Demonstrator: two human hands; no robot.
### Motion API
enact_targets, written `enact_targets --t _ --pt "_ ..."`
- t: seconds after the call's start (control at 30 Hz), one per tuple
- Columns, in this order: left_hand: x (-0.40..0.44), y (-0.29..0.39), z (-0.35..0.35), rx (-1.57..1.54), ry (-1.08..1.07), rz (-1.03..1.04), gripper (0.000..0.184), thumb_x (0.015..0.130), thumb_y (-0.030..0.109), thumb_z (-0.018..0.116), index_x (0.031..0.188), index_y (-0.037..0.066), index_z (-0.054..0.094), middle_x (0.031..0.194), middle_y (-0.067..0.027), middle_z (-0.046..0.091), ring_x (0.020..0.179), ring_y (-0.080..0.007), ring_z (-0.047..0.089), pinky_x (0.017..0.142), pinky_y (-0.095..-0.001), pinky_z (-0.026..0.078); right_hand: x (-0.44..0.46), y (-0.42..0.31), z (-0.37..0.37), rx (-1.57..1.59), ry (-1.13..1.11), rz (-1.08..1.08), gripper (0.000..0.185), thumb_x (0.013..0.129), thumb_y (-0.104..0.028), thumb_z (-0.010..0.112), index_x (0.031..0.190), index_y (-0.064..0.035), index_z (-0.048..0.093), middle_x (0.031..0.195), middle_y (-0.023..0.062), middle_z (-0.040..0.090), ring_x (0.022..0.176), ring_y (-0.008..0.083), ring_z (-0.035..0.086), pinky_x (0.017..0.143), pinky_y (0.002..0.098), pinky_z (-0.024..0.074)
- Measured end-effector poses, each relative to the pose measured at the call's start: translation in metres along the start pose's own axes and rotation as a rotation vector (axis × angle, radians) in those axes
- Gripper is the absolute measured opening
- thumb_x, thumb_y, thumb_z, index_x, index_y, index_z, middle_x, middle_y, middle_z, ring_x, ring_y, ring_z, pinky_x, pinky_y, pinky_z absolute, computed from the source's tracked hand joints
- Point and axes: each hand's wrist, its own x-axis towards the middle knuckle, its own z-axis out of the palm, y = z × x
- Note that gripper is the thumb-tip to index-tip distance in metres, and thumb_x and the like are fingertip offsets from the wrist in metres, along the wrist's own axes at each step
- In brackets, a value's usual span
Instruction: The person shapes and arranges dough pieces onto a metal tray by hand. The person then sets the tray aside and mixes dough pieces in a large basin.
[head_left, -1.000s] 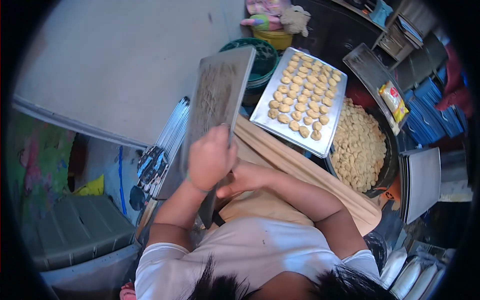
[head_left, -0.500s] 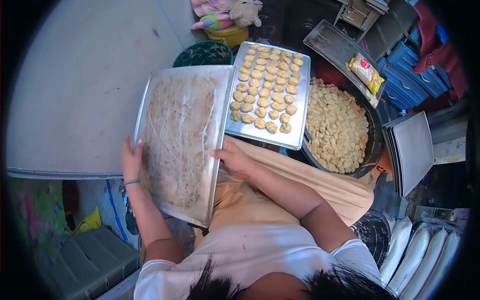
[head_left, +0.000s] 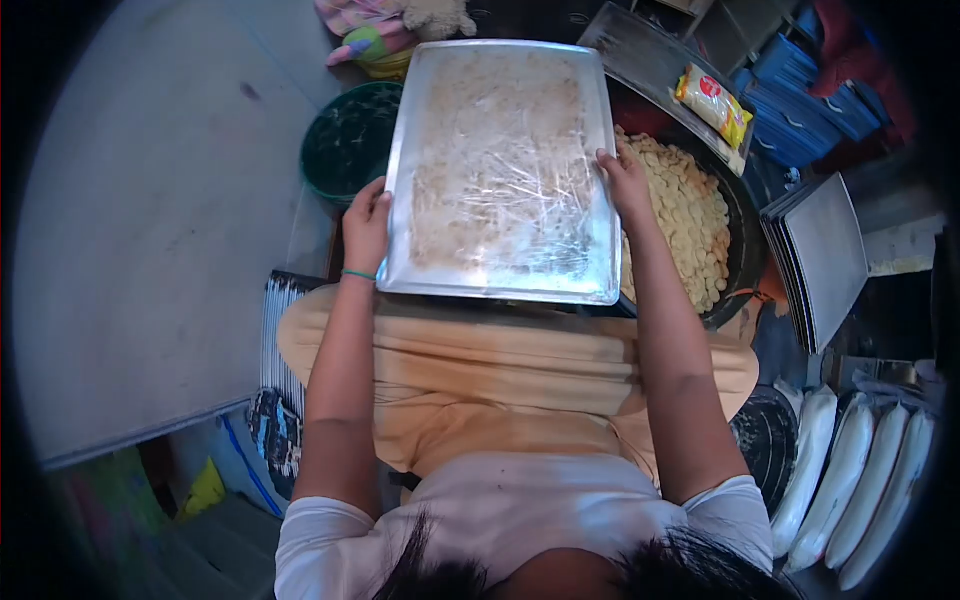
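A metal baking tray (head_left: 500, 170), its surface scratched and marked with brown residue, lies roughly level in front of me. My left hand (head_left: 367, 232) grips its left edge, thumb on top. On the opposite edge, my right hand (head_left: 627, 185) holds it the same way. The tray of round dough pieces that stood in this spot is hidden from sight beneath or behind it. Just right of my right hand, many small pale-brown pieces (head_left: 690, 215) fill a large black basin (head_left: 742, 235).
A green tub (head_left: 345, 140) stands left of the tray. Behind the basin, a dark tray (head_left: 640, 55) carries a yellow-and-white packet (head_left: 712, 105). More trays (head_left: 825, 265) lean at the right, above several white filled bags (head_left: 850, 480). A large pale surface (head_left: 150, 240) spans the left.
Both hands have swung the baking tray forward and right from its tilted position at my left. It now covers the place where the tray of dough pieces was visible.
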Motion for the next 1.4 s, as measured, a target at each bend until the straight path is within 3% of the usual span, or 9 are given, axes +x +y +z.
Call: enact_targets --t 0.2,0.7,0.8,0.9,1.1,1.13,1.2,1.3,1.4 --pt "0.014 -0.032 0.045 0.194 -0.054 -0.064 0.03 0.091 0.015 0.062 0.119 0.004 0.062 0.086 -0.0158 0.069 0.077 -0.0275 0.068 0.073 -0.0362 0.052 0.007 0.082 -0.021 -0.485 0.037 -0.023 0.06 0.09 -0.028 0.066 0.139 0.0003 0.045 0.112 0.0138 0.067 0.099 0.0214 0.064 0.09 0.0312 0.047" --pt "0.001 -0.056 0.055 0.265 0.032 0.014 0.027 0.089 0.014 0.064 0.112 0.002 0.066 0.097 -0.0153 0.061 0.086 -0.025 0.062 0.08 -0.0348 0.05 0.015 0.099 -0.019 -0.325 -0.042 0.018 0.056 0.091 -0.036 0.064 0.13 0.0034 0.054 0.108 0.017 0.068 0.098 0.0216 0.063 0.09 0.0331 0.0472" --pt "0.0 -0.063 0.054 0.267 -0.002 -0.017 0.027 0.09 0.016 0.063 0.112 0.001 0.065 0.1 -0.0155 0.061 0.087 -0.025 0.062 0.082 -0.0342 0.05 0.018 0.096 -0.017 -0.75 0.076 0.07 0.078 0.086 -0.042 0.068 0.144 -0.0005 0.037 0.142 0.0293 0.041 0.126 0.0388 0.048 0.104 0.0405 0.0393" --pt "0.002 -0.061 0.054 0.276 0.006 -0.022 0.028 0.091 0.016 0.063 0.114 0.001 0.065 0.098 -0.0131 0.063 0.085 -0.0216 0.061 0.081 -0.0322 0.049 0.041 0.059 -0.017 -0.995 0.041 -0.139 0.089 0.081 -0.042 0.073 0.148 -0.0032 0.03 0.151 0.0313 0.025 0.135 0.0444 0.035 0.111 0.0446 0.0325" --pt "0.005 -0.071 0.051 0.069 -0.063 -0.205 0.031 0.091 0.014 0.064 0.117 -0.001 0.064 0.098 -0.0074 0.065 0.085 -0.0136 0.057 0.079 -0.0278 0.048 0.028 -0.17 0.078 -0.87 0.309 -0.839 0.079 0.087 -0.026 0.066 0.151 -0.0036 0.025 0.154 0.0224 0.026 0.144 0.036 0.024 0.117 0.0487 0.0181" --pt "0.007 -0.074 0.05 0.041 -0.075 -0.228 0.031 0.092 0.014 0.063 0.118 -0.003 0.063 0.1 -0.0068 0.065 0.086 -0.0122 0.057 0.079 -0.0267 0.047 0.034 -0.168 0.095 -0.942 0.258 -0.812 0.085 0.087 -0.033 0.063 0.154 -0.0056 0.018 0.16 0.0175 0.014 0.149 0.0294 0.008 0.12 0.0467 0.0014" --pt "0.012 -0.082 0.049 -0.008 -0.099 -0.257 0.033 0.092 0.013 0.062 0.12 -0.004 0.061 0.102 -0.0077 0.065 0.089 -0.0126 0.057 0.08 -0.0262 0.047 0.055 -0.107 0.135 -1.01 0.3 -0.889 0.074 0.09 -0.054 0.051 0.146 -0.0081 0.036 0.153 0.0179 0.031 0.142 0.0321 0.029 0.115 0.0595 0.0125" --pt "0.012 -0.064 0.05 -0.067 -0.105 -0.283 0.033 0.092 0.012 0.062 0.122 -0.003 0.06 0.103 -0.0079 0.065 0.09 -0.0127 0.057 0.083 -0.0259 0.047 0.067 0.076 0.149 -1.217 -0.134 -0.392 0.073 0.094 -0.056 0.041 0.15 -0.009 0.031 0.156 0.0182 0.025 0.147 0.0305 0.018 0.117 0.0575 0.0053" --pt "0.008 -0.062 0.049 -0.005 -0.097 -0.316 0.036 0.091 0.011 0.061 0.124 -0.003 0.059 0.103 -0.0086 0.065 0.093 -0.013 0.058 0.085 -0.0254 0.046 0.067 0.073 0.147 -1.205 -0.197 -0.359 0.077 0.094 -0.06 0.039 0.151 -0.01 0.028 0.158 0.0177 0.022 0.148 0.0297 0.015 0.117 0.0573 0.0037"
